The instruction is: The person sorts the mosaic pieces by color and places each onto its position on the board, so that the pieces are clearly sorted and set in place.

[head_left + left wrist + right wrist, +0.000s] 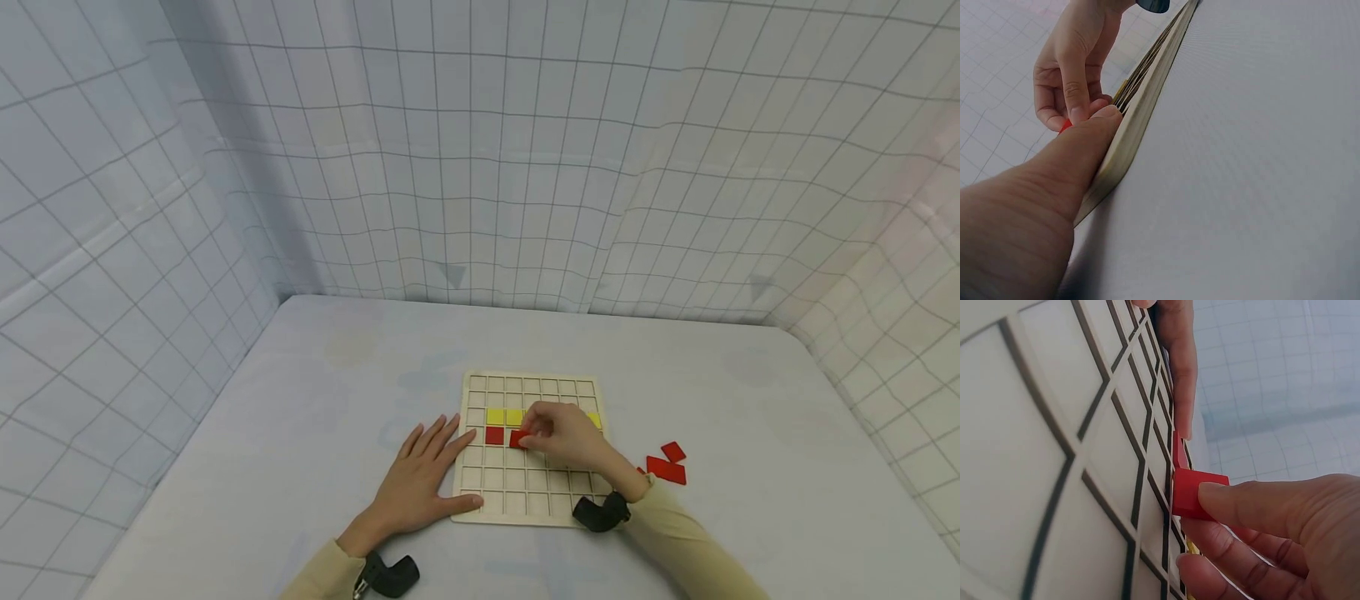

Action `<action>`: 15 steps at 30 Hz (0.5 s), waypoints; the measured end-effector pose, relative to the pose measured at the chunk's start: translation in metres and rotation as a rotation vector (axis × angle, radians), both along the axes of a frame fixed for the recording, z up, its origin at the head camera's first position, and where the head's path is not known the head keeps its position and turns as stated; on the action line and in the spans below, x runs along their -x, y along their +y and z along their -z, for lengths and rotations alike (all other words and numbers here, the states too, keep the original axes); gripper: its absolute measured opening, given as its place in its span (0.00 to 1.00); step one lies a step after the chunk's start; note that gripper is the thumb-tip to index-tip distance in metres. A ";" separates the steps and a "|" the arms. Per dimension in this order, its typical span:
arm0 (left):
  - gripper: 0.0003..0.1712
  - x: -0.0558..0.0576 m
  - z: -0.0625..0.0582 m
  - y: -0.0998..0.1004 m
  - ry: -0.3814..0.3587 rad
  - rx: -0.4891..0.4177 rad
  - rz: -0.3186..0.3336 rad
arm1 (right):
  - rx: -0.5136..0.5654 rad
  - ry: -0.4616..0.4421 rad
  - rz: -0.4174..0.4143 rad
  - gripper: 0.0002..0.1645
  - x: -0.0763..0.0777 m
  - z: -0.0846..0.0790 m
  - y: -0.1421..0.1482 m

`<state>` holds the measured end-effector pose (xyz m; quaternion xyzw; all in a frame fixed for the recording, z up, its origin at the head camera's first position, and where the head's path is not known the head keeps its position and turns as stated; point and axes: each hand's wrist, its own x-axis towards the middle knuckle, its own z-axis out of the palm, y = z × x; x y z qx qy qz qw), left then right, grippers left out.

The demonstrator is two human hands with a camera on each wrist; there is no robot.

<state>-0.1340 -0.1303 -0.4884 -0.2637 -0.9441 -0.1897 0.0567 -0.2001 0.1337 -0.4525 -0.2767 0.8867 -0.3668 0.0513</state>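
Observation:
A pale wooden grid board [516,503] lies on the table. My right hand [564,433] pinches a red square tile [1192,492] between thumb and fingers, right at the cells of the board's middle. Left of it, another red tile [494,436] sits in a cell. Yellow tiles [496,417] fill cells in the row above, part of that row hidden behind my right hand. My left hand [420,487] lies spread along the board's left edge, thumb and fingertip touching the rim, palm on the table.
Several loose red tiles [666,470] lie on the table right of the board, partly hidden by my right wrist. The white-covered table [360,358] ends at a grid-patterned curtain [480,167] at the back and sides. A dark wrist camera [600,512] hangs over the board's lower right corner.

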 end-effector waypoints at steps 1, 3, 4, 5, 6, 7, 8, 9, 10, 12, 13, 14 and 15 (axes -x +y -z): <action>0.52 0.000 0.000 0.000 -0.002 0.003 -0.002 | -0.006 0.005 0.002 0.07 0.000 0.000 -0.001; 0.52 0.000 -0.001 0.000 -0.009 0.002 -0.002 | -0.018 0.013 0.008 0.07 0.000 0.000 -0.003; 0.52 0.000 -0.001 0.000 -0.012 0.001 -0.001 | -0.022 0.017 0.010 0.07 0.000 0.000 -0.004; 0.52 0.000 -0.001 0.000 -0.018 -0.001 0.000 | -0.025 0.021 0.011 0.07 -0.001 -0.001 -0.005; 0.52 0.000 -0.001 0.000 -0.019 -0.003 0.000 | -0.031 0.026 0.012 0.07 -0.001 -0.001 -0.006; 0.52 0.000 -0.001 0.000 -0.021 -0.005 0.001 | -0.035 0.029 0.015 0.07 -0.001 -0.001 -0.006; 0.52 0.000 -0.001 0.000 -0.022 -0.008 0.002 | -0.039 0.036 0.016 0.07 -0.001 -0.002 -0.007; 0.52 0.000 -0.001 0.000 -0.021 -0.008 0.001 | -0.042 0.040 0.016 0.07 -0.001 -0.002 -0.007; 0.52 0.000 -0.001 0.000 -0.019 -0.006 0.001 | -0.045 0.046 0.017 0.07 -0.001 -0.002 -0.007; 0.52 0.000 0.000 0.000 -0.013 -0.004 0.000 | -0.046 0.053 0.018 0.06 -0.001 -0.002 -0.008; 0.52 0.000 0.000 0.000 -0.010 -0.004 0.000 | -0.044 0.057 0.020 0.06 -0.001 -0.002 -0.008; 0.52 0.000 0.000 0.000 -0.008 -0.004 0.000 | -0.044 0.060 0.022 0.06 -0.001 -0.003 -0.008; 0.52 0.000 0.000 0.000 -0.004 -0.003 0.001 | -0.043 0.061 0.024 0.06 0.000 -0.003 -0.009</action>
